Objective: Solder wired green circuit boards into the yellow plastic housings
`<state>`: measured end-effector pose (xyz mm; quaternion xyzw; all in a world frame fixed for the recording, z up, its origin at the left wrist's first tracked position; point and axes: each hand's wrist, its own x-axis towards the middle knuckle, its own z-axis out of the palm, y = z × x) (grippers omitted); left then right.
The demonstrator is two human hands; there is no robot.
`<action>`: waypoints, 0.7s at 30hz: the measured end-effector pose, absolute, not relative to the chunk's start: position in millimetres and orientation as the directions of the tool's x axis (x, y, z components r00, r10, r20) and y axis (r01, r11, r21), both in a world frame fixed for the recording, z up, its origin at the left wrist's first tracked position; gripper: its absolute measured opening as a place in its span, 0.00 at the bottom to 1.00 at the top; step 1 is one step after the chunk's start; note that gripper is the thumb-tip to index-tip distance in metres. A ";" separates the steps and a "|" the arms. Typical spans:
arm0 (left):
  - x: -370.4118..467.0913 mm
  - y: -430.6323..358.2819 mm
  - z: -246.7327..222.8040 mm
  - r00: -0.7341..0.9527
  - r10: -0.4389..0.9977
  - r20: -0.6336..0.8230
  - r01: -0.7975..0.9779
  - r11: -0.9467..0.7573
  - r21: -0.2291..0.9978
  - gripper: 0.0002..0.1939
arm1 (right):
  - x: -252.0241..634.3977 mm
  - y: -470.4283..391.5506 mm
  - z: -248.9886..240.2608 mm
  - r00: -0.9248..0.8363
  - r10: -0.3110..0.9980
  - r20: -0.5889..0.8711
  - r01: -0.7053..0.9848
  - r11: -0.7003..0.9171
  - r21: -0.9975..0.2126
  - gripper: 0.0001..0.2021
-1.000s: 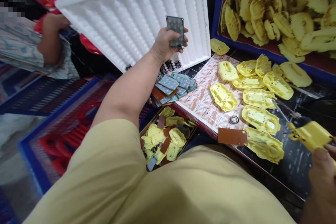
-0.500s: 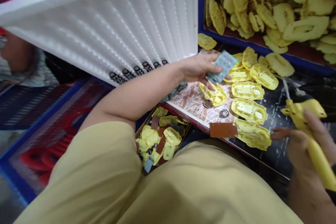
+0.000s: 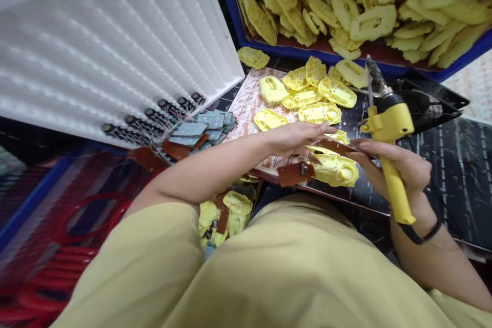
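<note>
board (image 3: 333, 146) moved between both hands now.

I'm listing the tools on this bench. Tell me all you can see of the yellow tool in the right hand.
The yellow tool looks like a plastic-bodied soldering gun: a long yellow grip, a blocky yellow head with a black collar, and a slim metal tip pointing up and away toward the blue crate. A black cord leaves the butt of the grip. It stands nearly upright, tilted slightly. The right hand wraps around the grip; nothing else clearly touches it. It is above the dark mat, beside the yellow shells.
</note>
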<state>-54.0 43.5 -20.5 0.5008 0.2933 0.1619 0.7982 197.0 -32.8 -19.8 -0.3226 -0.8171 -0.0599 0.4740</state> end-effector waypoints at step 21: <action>-44.9 23.1 42.9 0.816 0.571 0.086 0.352 -0.610 0.710 0.07 | 198.7 -62.4 -21.1 -0.347 0.608 0.714 0.569 0.741 -0.355 0.14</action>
